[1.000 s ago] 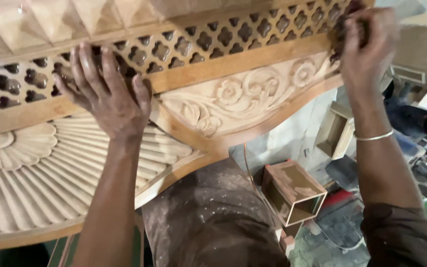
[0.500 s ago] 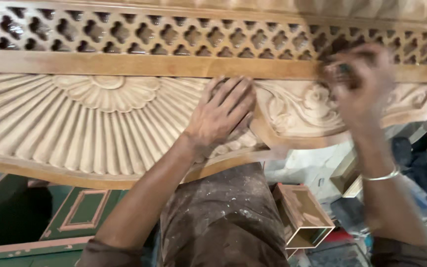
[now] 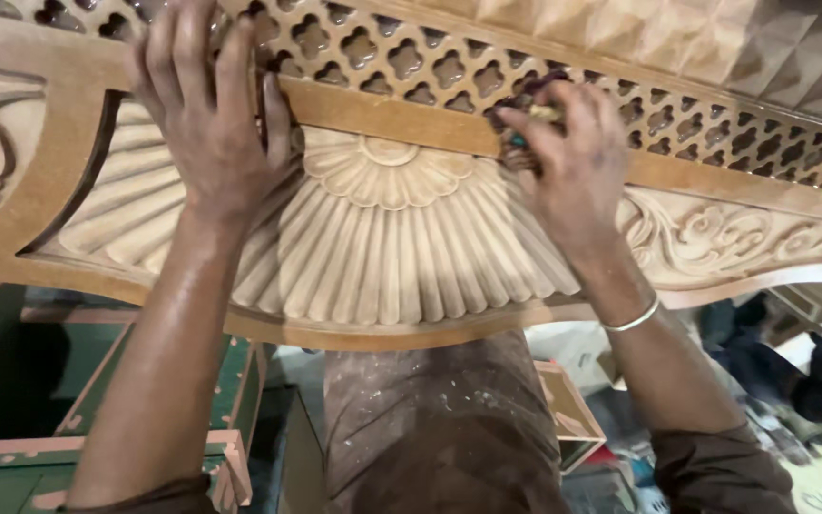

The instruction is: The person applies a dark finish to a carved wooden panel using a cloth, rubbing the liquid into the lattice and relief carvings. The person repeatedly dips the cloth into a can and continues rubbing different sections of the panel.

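Observation:
A large carved wooden panel [image 3: 401,238] fills the upper view, with a fluted fan and shell motif in its middle, a lattice band [image 3: 401,62] above and scroll carving [image 3: 725,238] at the right. My left hand [image 3: 206,114] lies flat with spread fingers on the panel's upper left, over the flat rail and the fan's edge. My right hand [image 3: 573,162] presses a small dark rubbing pad [image 3: 525,119] against the rail just below the lattice, right of the shell. Most of the pad is hidden by my fingers. A thin bangle circles my right wrist.
Below the panel are my dusty brown trousers [image 3: 440,428]. A green panelled piece with pale edges [image 3: 173,419] lies at the lower left. A small open wooden box [image 3: 573,419] and scattered clutter sit on the floor at the lower right.
The view has shifted so the shell motif now sits in the middle. My left hand moved up and left onto the rail. My right hand with the pad is now beside the shell.

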